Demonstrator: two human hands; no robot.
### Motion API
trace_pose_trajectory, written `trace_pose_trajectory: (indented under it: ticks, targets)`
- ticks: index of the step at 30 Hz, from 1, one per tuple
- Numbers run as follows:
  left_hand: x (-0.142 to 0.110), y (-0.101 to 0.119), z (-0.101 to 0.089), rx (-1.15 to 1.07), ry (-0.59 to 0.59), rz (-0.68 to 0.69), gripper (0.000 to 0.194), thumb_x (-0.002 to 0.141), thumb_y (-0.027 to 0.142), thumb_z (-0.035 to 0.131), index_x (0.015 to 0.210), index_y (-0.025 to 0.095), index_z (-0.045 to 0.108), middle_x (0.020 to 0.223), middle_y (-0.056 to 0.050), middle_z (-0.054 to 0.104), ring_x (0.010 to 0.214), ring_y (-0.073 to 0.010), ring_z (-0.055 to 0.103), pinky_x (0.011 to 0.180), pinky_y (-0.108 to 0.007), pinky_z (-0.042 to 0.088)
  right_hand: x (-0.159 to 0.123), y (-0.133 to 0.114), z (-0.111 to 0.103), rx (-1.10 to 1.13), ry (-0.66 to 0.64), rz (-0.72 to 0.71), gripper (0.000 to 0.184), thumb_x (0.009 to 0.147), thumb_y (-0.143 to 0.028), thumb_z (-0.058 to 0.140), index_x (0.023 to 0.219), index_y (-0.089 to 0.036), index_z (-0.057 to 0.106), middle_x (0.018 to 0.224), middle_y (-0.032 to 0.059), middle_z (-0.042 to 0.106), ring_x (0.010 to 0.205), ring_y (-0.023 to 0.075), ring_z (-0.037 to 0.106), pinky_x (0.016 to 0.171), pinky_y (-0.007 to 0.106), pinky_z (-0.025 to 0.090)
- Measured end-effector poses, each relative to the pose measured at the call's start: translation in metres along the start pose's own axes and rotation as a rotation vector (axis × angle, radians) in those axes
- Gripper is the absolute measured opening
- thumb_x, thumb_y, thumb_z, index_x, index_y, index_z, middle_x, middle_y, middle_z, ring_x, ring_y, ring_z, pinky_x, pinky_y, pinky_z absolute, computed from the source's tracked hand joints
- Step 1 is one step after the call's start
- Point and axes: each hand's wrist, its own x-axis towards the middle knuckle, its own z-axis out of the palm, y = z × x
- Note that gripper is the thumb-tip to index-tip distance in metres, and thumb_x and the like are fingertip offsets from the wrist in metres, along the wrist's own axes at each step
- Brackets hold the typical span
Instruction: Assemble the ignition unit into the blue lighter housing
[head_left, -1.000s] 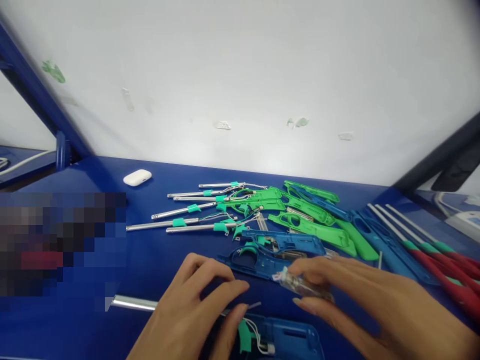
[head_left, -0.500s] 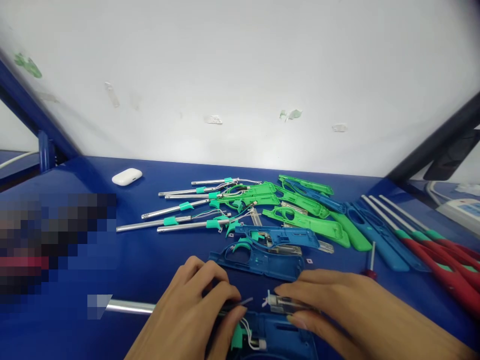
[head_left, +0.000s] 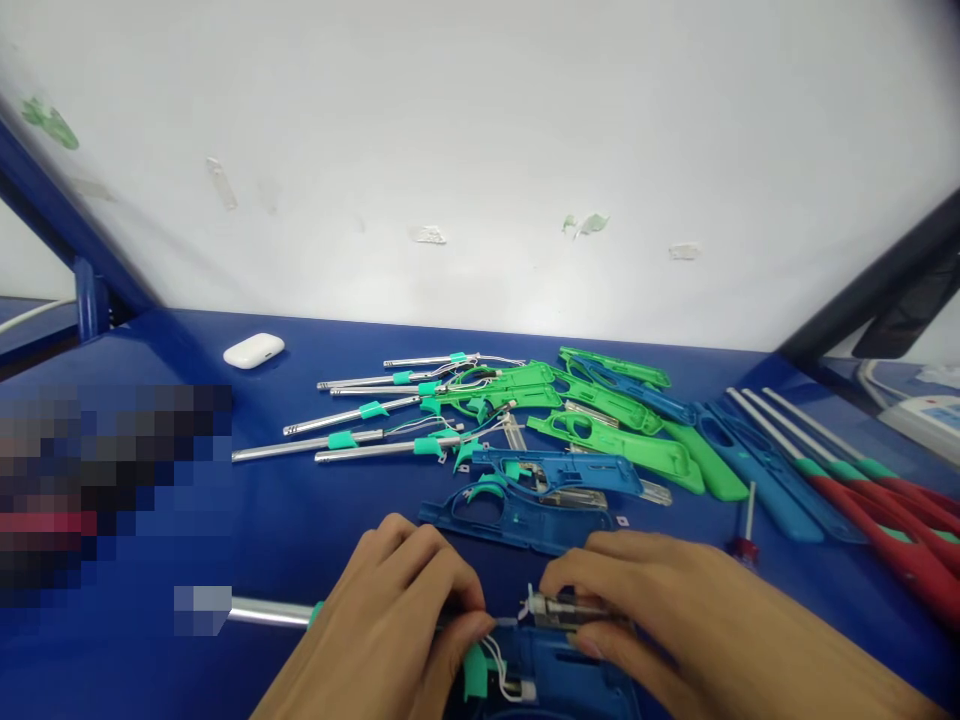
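Observation:
At the bottom middle lies a blue lighter handle shell (head_left: 589, 678), holding a green trigger (head_left: 475, 672) and white wires (head_left: 499, 665). My left hand (head_left: 397, 610) is over its left side, fingertips pinched on a thin tube (head_left: 508, 622) whose end pokes out to the right. Beneath that hand, a silver barrel (head_left: 271, 612) runs out to the left. Between thumb and fingers, my right hand (head_left: 660, 605) grips a clear fuel tank (head_left: 562, 609) above the shell, its valve end facing left. Tube end and valve are close; whether they touch I cannot tell.
Beyond my hands are silver barrels (head_left: 367, 452) with green collars, green shells (head_left: 615, 445) and another blue shell (head_left: 517, 520). To the right lie a screwdriver (head_left: 745, 545) and red-handled lighters (head_left: 877, 520). A white case (head_left: 254, 351) sits back left.
My right hand and the fuel tank have shifted slightly left, and the gap between the valve and the thin tube's end has narrowed. My left hand has barely moved.

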Motion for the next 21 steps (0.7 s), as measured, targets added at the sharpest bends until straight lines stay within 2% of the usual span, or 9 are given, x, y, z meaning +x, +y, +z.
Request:
trace_pose_trajectory:
  ticks: [3,6,8,11,14,18,21]
  targets:
    - [-0.002,-0.005,0.002,0.037,0.007,0.066,0.025,0.1,0.014,0.049,0.092,0.027,0.069,0.091,0.004,0.074,0.082,-0.0148,0.067,0.074,-0.023,0.055,-0.002,0.001,-0.001,-0.033,0.048,-0.027,0.038,0.108,-0.017,0.043,0.09,-0.029,0.075,0.086,-0.007,0.082,0.068,0.0126,0.079,0.054,0.021,0.06]
    - [-0.007,-0.01,0.003,0.085,0.042,0.107,0.031,0.099,0.012,0.051,0.11,0.031,0.071,0.107,0.004,0.076,0.093,-0.0159,0.068,0.086,-0.026,0.056,-0.004,0.001,0.0,-0.064,0.119,0.019,0.043,0.113,-0.028,0.033,0.103,-0.031,0.075,0.094,-0.0072,0.083,0.08,0.0133,0.081,0.064,0.023,0.064]
    - [-0.007,-0.01,0.002,0.086,0.059,0.109,0.036,0.097,0.011,0.051,0.121,0.032,0.069,0.111,0.002,0.075,0.095,-0.0166,0.067,0.088,-0.028,0.056,-0.004,0.001,0.001,-0.07,0.139,0.044,0.045,0.114,-0.03,0.03,0.107,-0.031,0.074,0.095,-0.007,0.083,0.082,0.0131,0.081,0.064,0.023,0.064]
    - [-0.002,-0.006,0.0,0.041,0.046,0.11,0.028,0.097,0.011,0.051,0.111,0.028,0.069,0.098,0.002,0.073,0.083,-0.016,0.064,0.078,-0.026,0.056,-0.005,0.003,0.0,-0.047,0.088,-0.021,0.041,0.111,-0.025,0.036,0.103,-0.032,0.075,0.096,-0.0063,0.083,0.08,0.0135,0.08,0.063,0.022,0.063]
    - [0.003,-0.002,0.001,0.023,0.091,0.1,0.022,0.097,0.011,0.053,0.101,0.026,0.068,0.093,0.001,0.07,0.08,-0.0161,0.061,0.077,-0.027,0.054,-0.011,0.006,-0.003,-0.058,0.011,-0.099,0.03,0.104,-0.025,0.048,0.108,-0.034,0.076,0.105,-0.0032,0.082,0.086,0.0171,0.08,0.069,0.023,0.063]
    - [0.005,-0.001,0.004,0.018,0.148,0.082,0.018,0.099,0.014,0.053,0.098,0.026,0.067,0.09,0.001,0.068,0.078,-0.0164,0.057,0.072,-0.027,0.051,-0.021,0.009,-0.005,-0.071,-0.032,-0.099,0.028,0.097,-0.031,0.058,0.118,-0.037,0.075,0.114,-0.0012,0.081,0.095,0.0223,0.08,0.079,0.028,0.064]
    - [0.005,-0.002,0.005,0.02,0.153,0.083,0.018,0.098,0.013,0.053,0.099,0.026,0.066,0.09,0.001,0.067,0.079,-0.0168,0.057,0.072,-0.028,0.05,-0.023,0.012,-0.003,-0.071,-0.043,-0.085,0.032,0.096,-0.031,0.057,0.122,-0.04,0.074,0.116,-0.002,0.08,0.096,0.0231,0.08,0.081,0.03,0.065]
